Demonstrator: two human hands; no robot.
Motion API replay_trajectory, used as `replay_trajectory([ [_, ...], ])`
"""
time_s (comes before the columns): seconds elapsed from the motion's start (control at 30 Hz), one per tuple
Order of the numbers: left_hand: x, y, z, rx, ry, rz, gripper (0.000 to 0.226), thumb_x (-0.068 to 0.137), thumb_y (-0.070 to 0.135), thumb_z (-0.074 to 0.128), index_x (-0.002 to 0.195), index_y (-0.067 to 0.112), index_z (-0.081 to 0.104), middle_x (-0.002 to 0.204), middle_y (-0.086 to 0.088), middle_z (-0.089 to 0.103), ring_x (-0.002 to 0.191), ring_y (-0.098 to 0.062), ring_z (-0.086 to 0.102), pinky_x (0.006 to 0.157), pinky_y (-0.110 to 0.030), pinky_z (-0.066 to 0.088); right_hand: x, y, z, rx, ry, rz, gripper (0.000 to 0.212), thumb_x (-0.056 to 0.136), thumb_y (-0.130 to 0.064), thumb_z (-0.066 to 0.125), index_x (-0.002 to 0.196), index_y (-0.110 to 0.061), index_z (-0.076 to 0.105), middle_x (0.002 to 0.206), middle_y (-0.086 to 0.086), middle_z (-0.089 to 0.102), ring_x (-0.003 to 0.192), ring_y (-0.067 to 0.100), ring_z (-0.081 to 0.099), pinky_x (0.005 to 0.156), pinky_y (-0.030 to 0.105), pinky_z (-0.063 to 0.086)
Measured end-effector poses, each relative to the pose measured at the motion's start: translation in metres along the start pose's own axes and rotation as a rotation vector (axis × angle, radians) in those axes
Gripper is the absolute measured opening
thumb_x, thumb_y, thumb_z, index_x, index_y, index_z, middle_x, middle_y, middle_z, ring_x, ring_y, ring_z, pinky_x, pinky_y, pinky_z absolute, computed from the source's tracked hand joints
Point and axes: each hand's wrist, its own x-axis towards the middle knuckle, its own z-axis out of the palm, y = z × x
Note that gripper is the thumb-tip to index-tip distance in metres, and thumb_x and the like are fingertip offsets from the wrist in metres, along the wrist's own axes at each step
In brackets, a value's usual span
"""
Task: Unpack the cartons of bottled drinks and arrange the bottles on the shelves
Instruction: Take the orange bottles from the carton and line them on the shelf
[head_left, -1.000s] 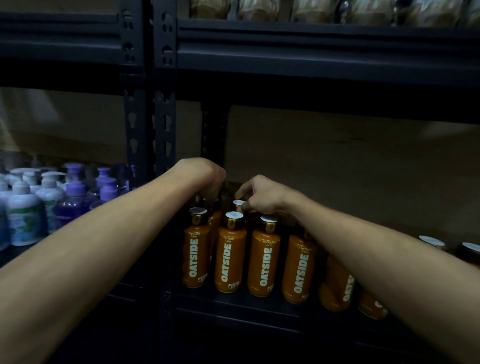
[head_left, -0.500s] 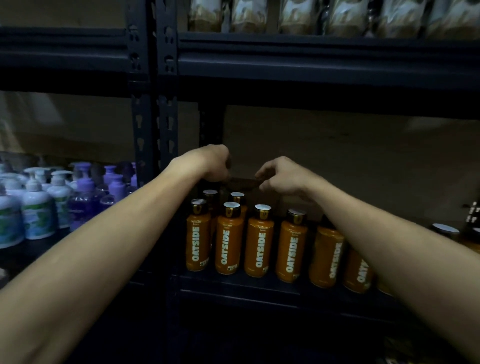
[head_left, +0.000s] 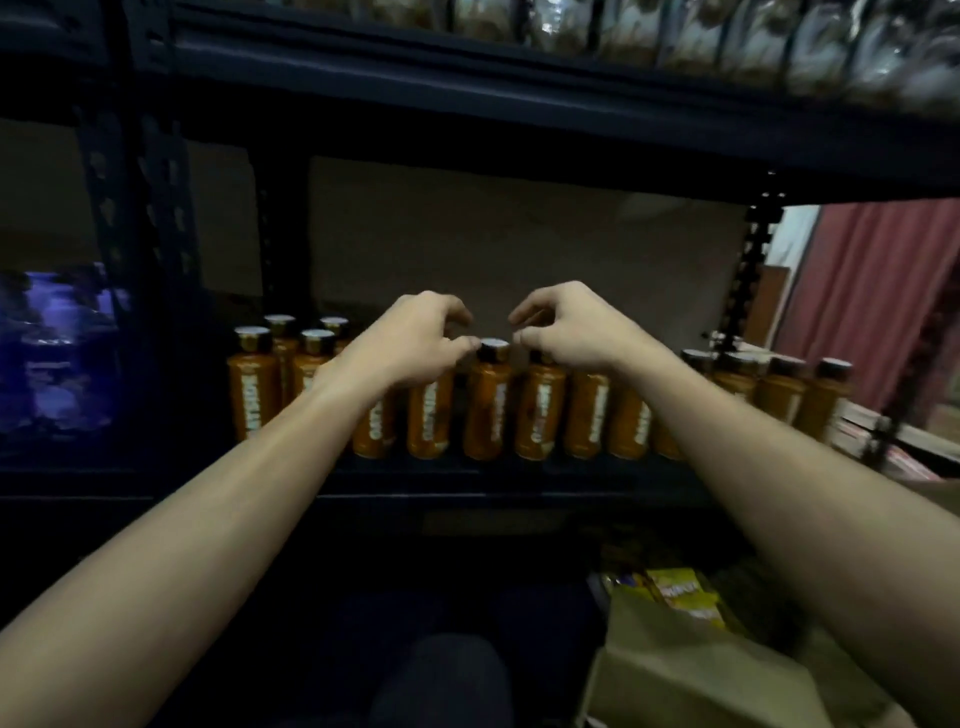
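A: Right, entry: where are the hands?
B: Both raised in front of the middle tier of the dark metal shelving unit (head_left: 467, 480). Left hand (head_left: 415, 340) and right hand (head_left: 566, 327) face each other, fingers curled, tips pinched loosely inward. Neither is clamped on anything; both are empty.
A: And the stock?
B: A row of orange plastic drink bottles with dark caps (head_left: 431, 415) stands upright along the front of that tier, with a few more behind at the left end. One bottle with a white-topped cap (head_left: 491, 402) shows in the gap between the two hands; the fingertips are just beside its cap, but I cannot tell whether they touch it.
A: Surroundings?
B: Blurred purple containers (head_left: 57, 353) in the bay to the left. Clear-wrapped packets (head_left: 727, 36) on the tier above. Lower right, an open brown cardboard carton (head_left: 685, 670) with a yellow packet (head_left: 685, 597) in it. Red curtain (head_left: 878, 291) far right. Picture is motion-blurred; labels unreadable.
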Motion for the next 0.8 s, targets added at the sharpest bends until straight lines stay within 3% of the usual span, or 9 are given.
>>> replay_trajectory([
  [0.07, -0.008, 0.016, 0.019, -0.023, -0.050, 0.027, 0.040, 0.095, 0.040, 0.061, 0.132, 0.026, 0.058, 0.129, 0.002, 0.062, 0.110, -0.011, 0.059, 0.085, -0.025, 0.047, -0.025, 0.018, -0.005, -0.014, 0.017, 0.035, 0.028, 0.097, -0.025, 0.066, 0.124, -0.024, 0.067, 0.117, -0.004, 0.068, 0.107, 0.010, 0.063, 0.093, 0.032, 0.054],
  [0.17, -0.017, 0.038, 0.051, -0.045, -0.123, 0.088, 0.040, 0.094, 0.040, 0.061, 0.132, 0.025, 0.059, 0.129, 0.003, 0.062, 0.104, -0.009, 0.059, 0.080, -0.024, 0.046, -0.064, 0.048, -0.008, -0.039, 0.029, 0.102, 0.028, 0.097, -0.024, 0.066, 0.125, -0.022, 0.067, 0.115, -0.006, 0.065, 0.107, 0.009, 0.060, 0.086, 0.025, 0.049],
  [0.33, -0.030, 0.069, 0.111, -0.071, -0.316, 0.180, 0.045, 0.093, 0.040, 0.064, 0.135, 0.026, 0.056, 0.134, 0.004, 0.059, 0.116, -0.012, 0.057, 0.093, -0.030, 0.050, -0.118, 0.100, -0.002, -0.058, 0.011, 0.251, 0.030, 0.096, -0.027, 0.066, 0.126, -0.022, 0.067, 0.122, -0.003, 0.066, 0.111, 0.011, 0.061, 0.089, 0.027, 0.049],
  [0.57, -0.043, 0.096, 0.204, 0.026, -0.567, 0.298, 0.055, 0.092, 0.043, 0.065, 0.140, 0.022, 0.051, 0.134, -0.001, 0.060, 0.118, -0.016, 0.058, 0.091, -0.026, 0.044, -0.179, 0.178, 0.031, -0.116, -0.084, 0.453, 0.031, 0.094, -0.027, 0.069, 0.124, -0.021, 0.068, 0.122, -0.001, 0.068, 0.113, 0.016, 0.062, 0.092, 0.028, 0.047],
  [0.8, -0.059, 0.100, 0.308, 0.137, -0.891, 0.352, 0.055, 0.091, 0.043, 0.065, 0.139, 0.020, 0.052, 0.131, -0.004, 0.061, 0.116, -0.021, 0.059, 0.096, -0.030, 0.047, -0.221, 0.259, 0.071, -0.129, -0.234, 0.657, 0.024, 0.093, -0.031, 0.069, 0.114, -0.021, 0.068, 0.109, 0.002, 0.065, 0.102, 0.021, 0.061, 0.082, 0.028, 0.046],
])
